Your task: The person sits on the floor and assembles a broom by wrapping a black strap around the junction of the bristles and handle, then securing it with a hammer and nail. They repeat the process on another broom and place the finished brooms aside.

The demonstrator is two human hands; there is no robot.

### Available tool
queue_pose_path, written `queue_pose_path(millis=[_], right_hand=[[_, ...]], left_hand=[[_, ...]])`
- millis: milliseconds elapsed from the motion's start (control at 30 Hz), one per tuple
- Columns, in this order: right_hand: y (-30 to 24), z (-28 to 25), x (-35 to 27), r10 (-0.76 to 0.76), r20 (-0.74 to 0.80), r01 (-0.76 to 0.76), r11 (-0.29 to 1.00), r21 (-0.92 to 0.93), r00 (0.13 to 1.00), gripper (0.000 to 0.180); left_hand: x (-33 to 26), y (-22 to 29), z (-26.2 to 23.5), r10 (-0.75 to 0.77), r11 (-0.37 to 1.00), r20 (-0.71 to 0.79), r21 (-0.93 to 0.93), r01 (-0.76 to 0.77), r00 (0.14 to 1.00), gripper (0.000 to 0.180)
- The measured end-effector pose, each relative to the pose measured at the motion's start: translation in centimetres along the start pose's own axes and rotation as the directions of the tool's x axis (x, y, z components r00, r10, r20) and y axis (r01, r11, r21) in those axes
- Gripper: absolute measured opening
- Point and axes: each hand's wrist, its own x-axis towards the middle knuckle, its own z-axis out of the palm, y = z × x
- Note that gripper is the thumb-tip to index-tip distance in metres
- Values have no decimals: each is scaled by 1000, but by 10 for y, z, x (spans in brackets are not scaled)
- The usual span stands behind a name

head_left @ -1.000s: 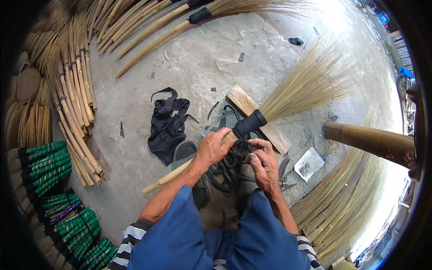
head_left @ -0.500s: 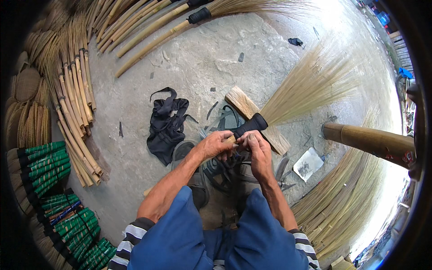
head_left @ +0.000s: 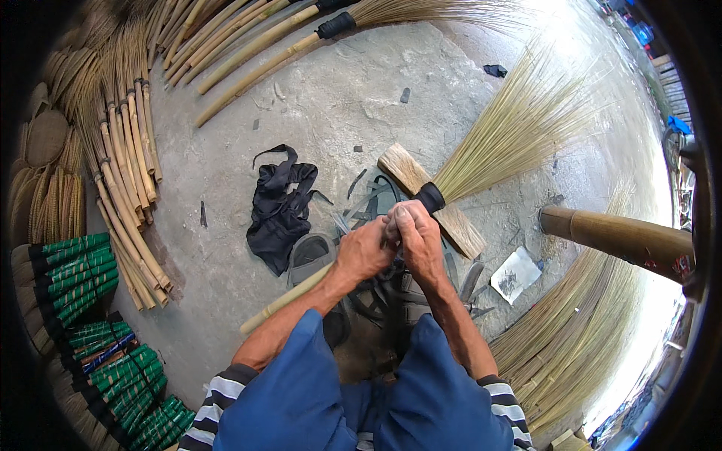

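A broom lies slantwise before me, its pale straw bristles (head_left: pixel 504 135) fanned toward the far right. Black binding (head_left: pixel 430 197) wraps its neck, which rests over a rough wooden block (head_left: pixel 410 165). The bamboo handle (head_left: pixel 289 301) runs back under my left forearm. My left hand (head_left: pixel 365 248) is closed round the handle just behind the binding. Against it, my right hand (head_left: pixel 418 244) is a closed fist with its thumb up, covering part of the binding. What its fingers grip is hidden; dark material shows below the hands.
Black cloth (head_left: pixel 278 214) lies left of my sandalled feet. Finished brooms (head_left: pixel 263 86) lie at the far side, more bamboo-handled ones (head_left: pixel 124 165) at left, green-handled bundles (head_left: pixel 79 274) at lower left. At right are a bamboo post (head_left: pixel 617 233), loose straw (head_left: pixel 571 331) and a white scrap (head_left: pixel 516 274).
My hands have come together, the right one moving slightly left and up into a fist over the binding. The broom has turned a little, and more handle shows beside my left forearm.
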Motion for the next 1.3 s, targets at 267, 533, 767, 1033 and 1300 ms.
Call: queue_pose_path(millis=[267, 533, 767, 1033, 1300], right_hand=[[0, 12, 19, 154, -11, -148, 967, 205, 988, 37], [-17, 3, -24, 456, -61, -308, 687, 659, 888, 31], [-23, -12, -47, 417, -62, -310, 758, 574, 907, 29], [13, -4, -39, -186, -183, 61, 843, -534, 965, 27], [10, -6, -38, -90, -12, 60, 756, -652, 996, 31]], left_hand=[[3, -18, 16, 85, 996, -5, 24, -85, 996, 34], [-1, 3, 6, -45, 984, -9, 170, 46, 999, 43], [-4, 6, 2, -17, 993, -4, 120, 18, 1000, 43], [-5, -3, 5, 154, 982, -132, 126, -138, 979, 35], [0, -6, 13, 6, 981, -37, 196, 1, 999, 33]])
